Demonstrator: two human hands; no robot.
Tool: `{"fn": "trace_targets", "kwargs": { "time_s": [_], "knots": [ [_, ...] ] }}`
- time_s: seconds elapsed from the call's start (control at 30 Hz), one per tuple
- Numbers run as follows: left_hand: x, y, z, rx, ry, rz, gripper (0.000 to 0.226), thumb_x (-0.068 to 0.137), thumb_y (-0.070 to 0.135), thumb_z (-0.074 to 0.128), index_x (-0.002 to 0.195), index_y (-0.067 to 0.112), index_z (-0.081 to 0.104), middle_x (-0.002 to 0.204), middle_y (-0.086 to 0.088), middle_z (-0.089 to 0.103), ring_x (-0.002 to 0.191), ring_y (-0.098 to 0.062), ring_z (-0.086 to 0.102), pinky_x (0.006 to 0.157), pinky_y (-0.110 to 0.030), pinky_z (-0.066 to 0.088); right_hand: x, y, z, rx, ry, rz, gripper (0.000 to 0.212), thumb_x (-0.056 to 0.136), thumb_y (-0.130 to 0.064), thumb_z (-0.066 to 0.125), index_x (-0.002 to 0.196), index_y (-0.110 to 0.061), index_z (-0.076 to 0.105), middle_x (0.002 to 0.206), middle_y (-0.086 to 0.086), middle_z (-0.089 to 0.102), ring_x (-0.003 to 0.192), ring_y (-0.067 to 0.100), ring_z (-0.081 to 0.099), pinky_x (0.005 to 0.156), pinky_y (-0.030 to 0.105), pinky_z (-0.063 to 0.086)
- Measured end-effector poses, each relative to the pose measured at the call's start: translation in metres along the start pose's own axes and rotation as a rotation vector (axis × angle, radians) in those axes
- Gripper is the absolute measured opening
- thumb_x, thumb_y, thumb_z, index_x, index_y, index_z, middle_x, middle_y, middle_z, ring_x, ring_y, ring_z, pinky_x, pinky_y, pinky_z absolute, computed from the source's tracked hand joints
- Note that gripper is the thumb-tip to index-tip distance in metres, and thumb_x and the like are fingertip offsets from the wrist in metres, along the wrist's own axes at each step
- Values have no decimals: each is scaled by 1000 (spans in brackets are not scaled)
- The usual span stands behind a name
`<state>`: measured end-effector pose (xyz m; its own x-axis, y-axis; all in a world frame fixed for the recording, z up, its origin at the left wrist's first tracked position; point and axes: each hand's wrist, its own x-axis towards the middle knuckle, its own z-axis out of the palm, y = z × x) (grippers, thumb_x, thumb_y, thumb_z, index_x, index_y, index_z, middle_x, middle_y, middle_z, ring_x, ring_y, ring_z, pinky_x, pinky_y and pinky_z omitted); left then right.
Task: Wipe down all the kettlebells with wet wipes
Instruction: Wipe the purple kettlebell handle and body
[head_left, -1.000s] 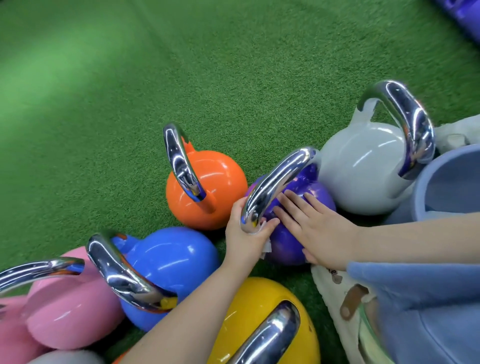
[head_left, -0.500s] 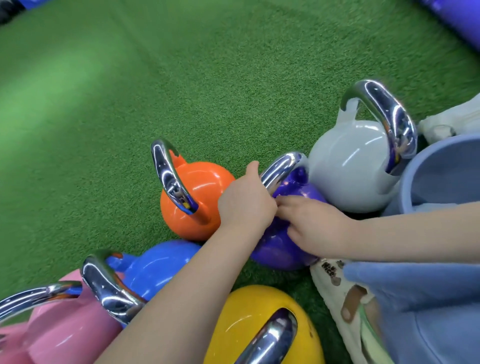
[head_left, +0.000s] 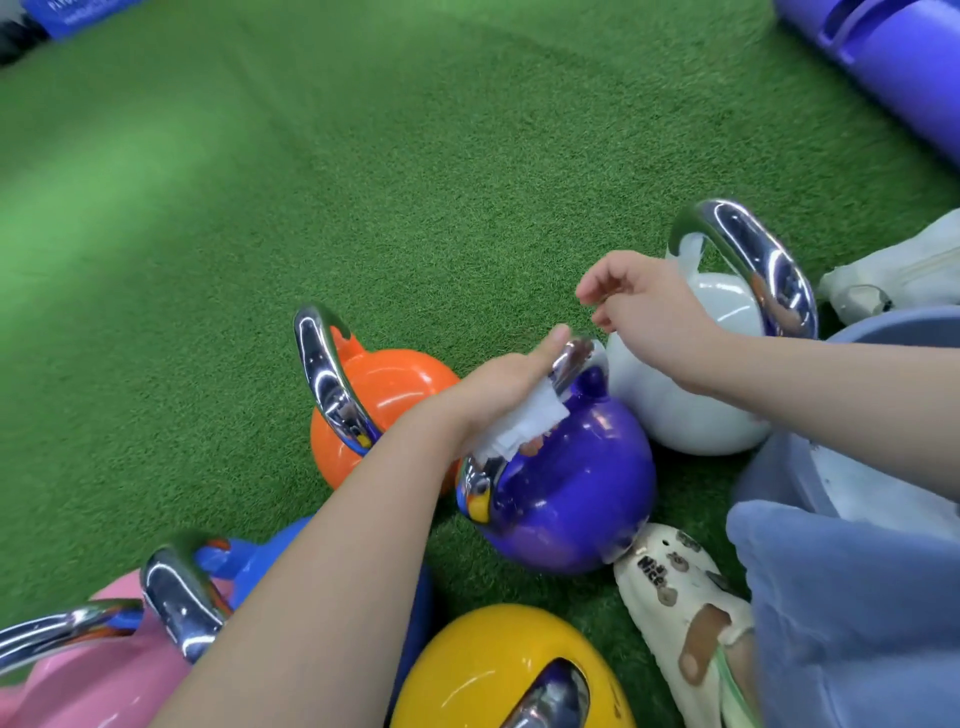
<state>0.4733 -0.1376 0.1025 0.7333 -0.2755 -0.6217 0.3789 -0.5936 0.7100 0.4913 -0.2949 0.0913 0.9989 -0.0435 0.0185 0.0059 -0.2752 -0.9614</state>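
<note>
Six glossy kettlebells with chrome handles crowd the near part of the green turf floor (head_left: 363, 182). Going left to right, we pass the pink kettlebell (head_left: 88, 680) at the near left edge, the blue kettlebell (head_left: 249, 566) beside it, the orange kettlebell (head_left: 384, 395), the yellow kettlebell (head_left: 483, 670) nearest us, the purple kettlebell (head_left: 576, 493) and the pale grey kettlebell (head_left: 675, 410) at the right. Our left hand (head_left: 498, 389) wraps the white wet wipe (head_left: 524, 421) round the purple kettlebell's handle, fingers closed on both. Our right hand (head_left: 644, 306) hovers above the grey one, fingers loosely curled and holding nothing. To do this stroke well, we judge, we should slide the wipe along the whole arch, both sides, and steady the ball with the free hand.
</note>
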Motion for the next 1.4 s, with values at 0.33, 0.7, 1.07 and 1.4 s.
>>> {"fn": "trace_targets", "kwargs": {
  "time_s": [0.33,0.7,1.07,1.4],
  "knots": [
    [-11,-83,10,-484,282,-210,78,91,64,15,108,3,61,81,-6,68,71,-22,66,81,-31,52,11,-30,3,-413,-568,-14,23,90,-17,53,72,-12,67,67,-3,68,66,10,63,74,25,49],
    [-18,-25,11,-110,432,-143,85,94,56,6,115,-7,59,121,-25,59,116,-26,56,103,-33,39,20,-27,-6,-327,-593,62,30,96,-27,49,80,-13,71,75,-5,68,80,12,62,82,20,47],
    [12,35,14,-160,424,-169,75,94,57,4,147,6,18,151,-15,27,139,-33,25,114,-49,19,32,-23,-3,-204,-428,52,6,94,-12,49,96,-15,55,86,-2,59,79,12,62,75,26,51],
    [-5,19,-7,-688,377,-214,74,91,64,11,148,16,11,149,-15,29,101,-26,56,60,-40,46,20,-55,36,-838,-904,-187,20,94,-24,46,106,-17,61,74,-9,49,71,10,46,58,12,32]
  ]
}}
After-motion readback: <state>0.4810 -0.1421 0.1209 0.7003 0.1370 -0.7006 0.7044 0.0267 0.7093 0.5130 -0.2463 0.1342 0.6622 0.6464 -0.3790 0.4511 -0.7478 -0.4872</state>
